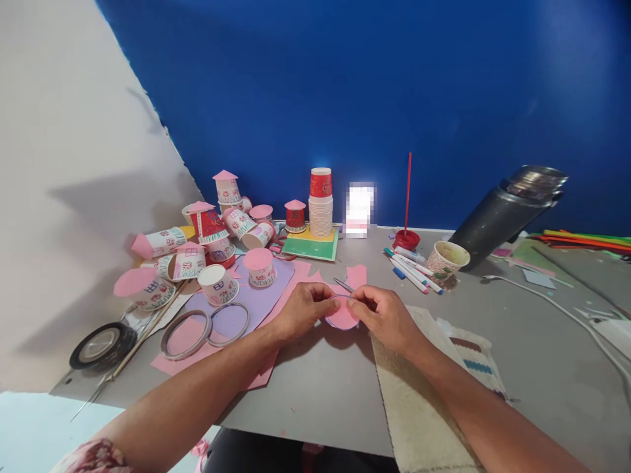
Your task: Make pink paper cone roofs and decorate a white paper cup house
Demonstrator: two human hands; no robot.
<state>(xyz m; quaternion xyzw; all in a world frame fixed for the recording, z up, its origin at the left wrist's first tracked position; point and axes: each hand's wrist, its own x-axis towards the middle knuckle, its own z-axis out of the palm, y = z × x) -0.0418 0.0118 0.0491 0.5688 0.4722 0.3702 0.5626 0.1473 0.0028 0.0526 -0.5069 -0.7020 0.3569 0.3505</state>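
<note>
- While both hands meet over the grey tabletop (320,387), they hold a round pink paper disc (344,318) between them, a dark line running along its edge.
- The left hand (308,304) has its thumb laid on the disc's upper left part, its fingers curled behind, pinched close on the paper.
- The right hand (387,318) mirrors it at the upper right, thumb on the face and fingers bent in behind; the gap is only the paper's thickness.
- Just behind the disc, a thin dark pointed object (344,284) shows between the hands; what it belongs to is hidden.
- Beyond the hands lie cut pieces of pink paper (357,274), and left of them a purple sheet (270,293).
- On that sheet stands an upturned cup with a pink disc top (259,259); beside it is a white cup with a drawn window (217,284).
- Two grey rings (185,355) lie nearer the left forearm, touching, with a black roll (101,345) farther left.
- A tall stack of cups (321,213) rests on a green and yellow booklet (311,247).
- Beyond the right hand, a cluster of markers (413,270) lies near a patterned cup (447,257) and a tilted dark flask (500,213).
- Under the right forearm spreads a beige cloth (411,394).
</note>
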